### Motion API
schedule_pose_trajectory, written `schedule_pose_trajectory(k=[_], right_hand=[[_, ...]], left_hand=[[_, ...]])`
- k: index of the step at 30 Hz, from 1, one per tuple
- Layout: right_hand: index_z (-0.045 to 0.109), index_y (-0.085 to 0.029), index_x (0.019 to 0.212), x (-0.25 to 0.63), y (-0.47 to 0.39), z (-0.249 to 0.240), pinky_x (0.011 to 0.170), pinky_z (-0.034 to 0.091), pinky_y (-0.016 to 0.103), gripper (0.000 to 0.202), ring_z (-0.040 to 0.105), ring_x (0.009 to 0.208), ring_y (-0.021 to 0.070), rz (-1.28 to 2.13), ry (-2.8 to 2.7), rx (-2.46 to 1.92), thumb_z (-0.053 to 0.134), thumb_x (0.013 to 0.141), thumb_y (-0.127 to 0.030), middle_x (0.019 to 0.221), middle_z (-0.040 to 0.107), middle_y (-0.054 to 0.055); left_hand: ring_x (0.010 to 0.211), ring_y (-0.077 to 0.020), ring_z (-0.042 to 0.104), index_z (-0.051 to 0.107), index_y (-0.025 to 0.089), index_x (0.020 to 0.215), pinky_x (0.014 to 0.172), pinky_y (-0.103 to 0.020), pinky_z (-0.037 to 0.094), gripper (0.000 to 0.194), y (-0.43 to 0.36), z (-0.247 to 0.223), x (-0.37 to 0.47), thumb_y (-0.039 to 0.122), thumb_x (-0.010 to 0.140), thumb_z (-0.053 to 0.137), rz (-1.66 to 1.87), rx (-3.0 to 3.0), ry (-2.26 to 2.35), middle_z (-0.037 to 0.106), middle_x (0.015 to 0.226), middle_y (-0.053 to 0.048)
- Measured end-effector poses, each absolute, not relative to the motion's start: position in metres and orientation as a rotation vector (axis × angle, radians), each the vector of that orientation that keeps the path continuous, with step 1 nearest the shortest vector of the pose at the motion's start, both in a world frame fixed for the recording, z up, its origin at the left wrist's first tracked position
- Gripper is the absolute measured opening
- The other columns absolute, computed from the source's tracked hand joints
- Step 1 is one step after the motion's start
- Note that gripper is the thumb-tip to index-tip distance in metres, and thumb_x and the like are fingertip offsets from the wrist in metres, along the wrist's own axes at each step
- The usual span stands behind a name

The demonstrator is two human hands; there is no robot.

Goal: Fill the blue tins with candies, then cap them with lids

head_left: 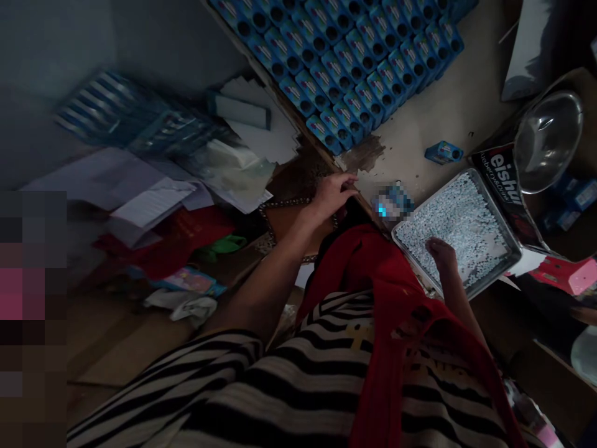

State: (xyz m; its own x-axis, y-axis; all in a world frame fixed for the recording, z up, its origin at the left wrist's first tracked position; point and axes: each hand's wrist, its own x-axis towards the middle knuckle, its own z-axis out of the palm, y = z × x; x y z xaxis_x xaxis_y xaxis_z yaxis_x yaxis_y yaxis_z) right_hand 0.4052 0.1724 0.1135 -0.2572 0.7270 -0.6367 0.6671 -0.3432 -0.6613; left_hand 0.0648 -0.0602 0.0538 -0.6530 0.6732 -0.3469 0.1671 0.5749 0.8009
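My left hand rests at the table's near edge, its fingers apart and nothing visible in them. Over a metal tray of small white and pale blue pellets, my right hand has its fingers pressed together. Whatever they may hold is hidden. Between my hands, beside the tray, lies a small item that is blurred out. A single blue box lies on its side beyond the tray. Rows of similar blue boxes, each with a dark round spot, stand packed at the table's far left.
Behind the tray are a printed carton and a clear plastic bowl. Left of the table are stacked blue packs, loose paper sheets and a red bag. A studded brown seat stands below my left forearm.
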Motion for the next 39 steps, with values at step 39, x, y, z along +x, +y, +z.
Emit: schedule_pose_trajectory(k=[39], right_hand=[[0.073,-0.02,0.102,0.298,0.163,0.145,0.069,0.054,0.032,0.035,0.068,0.071,0.0185,1.581,-2.166,-1.439,0.072,0.077,-0.045,0.078,0.071,-0.002]], left_hand=[[0.11,-0.0305,0.078,0.084,0.028,0.125,0.099,-0.038,0.061,0.036,-0.08,0.046,0.079,0.029,0.089,0.083,0.72,0.818,2.17,0.086,0.113,-0.007]])
